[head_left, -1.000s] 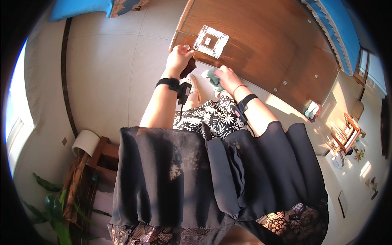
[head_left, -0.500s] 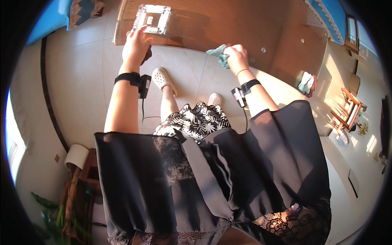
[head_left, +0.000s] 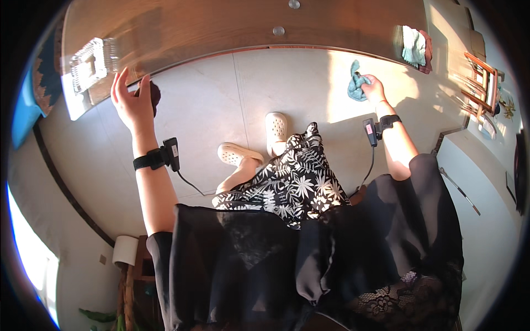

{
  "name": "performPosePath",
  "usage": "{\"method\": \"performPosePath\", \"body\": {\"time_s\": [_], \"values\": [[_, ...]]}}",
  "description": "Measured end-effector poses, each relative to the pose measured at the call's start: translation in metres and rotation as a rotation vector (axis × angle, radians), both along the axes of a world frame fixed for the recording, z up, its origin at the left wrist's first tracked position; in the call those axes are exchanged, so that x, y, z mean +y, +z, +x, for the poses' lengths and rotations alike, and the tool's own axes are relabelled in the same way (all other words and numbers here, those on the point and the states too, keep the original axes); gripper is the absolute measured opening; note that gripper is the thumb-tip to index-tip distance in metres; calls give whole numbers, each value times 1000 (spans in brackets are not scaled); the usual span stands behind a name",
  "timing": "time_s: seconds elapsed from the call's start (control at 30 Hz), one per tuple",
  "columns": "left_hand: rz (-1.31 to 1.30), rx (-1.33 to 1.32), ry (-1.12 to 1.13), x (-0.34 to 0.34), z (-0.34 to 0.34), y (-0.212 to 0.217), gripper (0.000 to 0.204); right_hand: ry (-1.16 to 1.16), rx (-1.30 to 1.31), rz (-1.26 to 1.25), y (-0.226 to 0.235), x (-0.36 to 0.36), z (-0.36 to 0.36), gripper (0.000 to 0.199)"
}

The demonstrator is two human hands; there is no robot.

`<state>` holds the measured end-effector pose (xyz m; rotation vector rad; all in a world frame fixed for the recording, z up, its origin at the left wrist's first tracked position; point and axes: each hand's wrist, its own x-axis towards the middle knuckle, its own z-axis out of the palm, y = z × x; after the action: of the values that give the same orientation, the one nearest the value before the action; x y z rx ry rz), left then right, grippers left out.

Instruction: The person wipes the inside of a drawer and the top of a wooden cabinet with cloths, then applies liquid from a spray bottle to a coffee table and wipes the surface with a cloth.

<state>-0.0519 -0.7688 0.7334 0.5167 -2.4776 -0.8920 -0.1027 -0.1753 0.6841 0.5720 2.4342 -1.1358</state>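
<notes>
My left hand (head_left: 133, 106) is raised beside the left end of the wooden table (head_left: 193, 33), near a square cut-glass dish (head_left: 91, 63) on the tabletop. Its fingers are partly stretched, and a dark brown, soft-looking bundle (head_left: 155, 98) is tucked against the thumb side of the palm; much of it is hidden, so its kind is unclear. My right hand (head_left: 374, 89) pinches a crumpled teal cloth (head_left: 356, 87) that hangs above the sunlit floor, apart from the table edge. Each wrist wears a black strap with a small cabled box.
Folded cloths (head_left: 415, 48) in pale green and dark red lie at the table's right end. Two round clear discs (head_left: 279, 31) sit on the tabletop. A wooden chair (head_left: 481, 83) stands at far right, a blue-covered seat (head_left: 28, 105) at far left. A thin rod (head_left: 461, 190) shows at right.
My view and body have shifted rightward along the table. The right hand has moved with the teal cloth toward the folded cloths. My left fingers have come away from the glass dish.
</notes>
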Motion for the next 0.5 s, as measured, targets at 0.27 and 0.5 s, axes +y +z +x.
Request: {"method": "performPosePath", "body": {"time_s": [0.27, 0.5], "values": [[853, -42, -292, 163, -11, -49, 17, 74, 261, 13, -81, -77, -38, 28], [1544, 86, 17, 123, -6, -204, 19, 406, 765, 1010, -178, -77, -129, 42]]}}
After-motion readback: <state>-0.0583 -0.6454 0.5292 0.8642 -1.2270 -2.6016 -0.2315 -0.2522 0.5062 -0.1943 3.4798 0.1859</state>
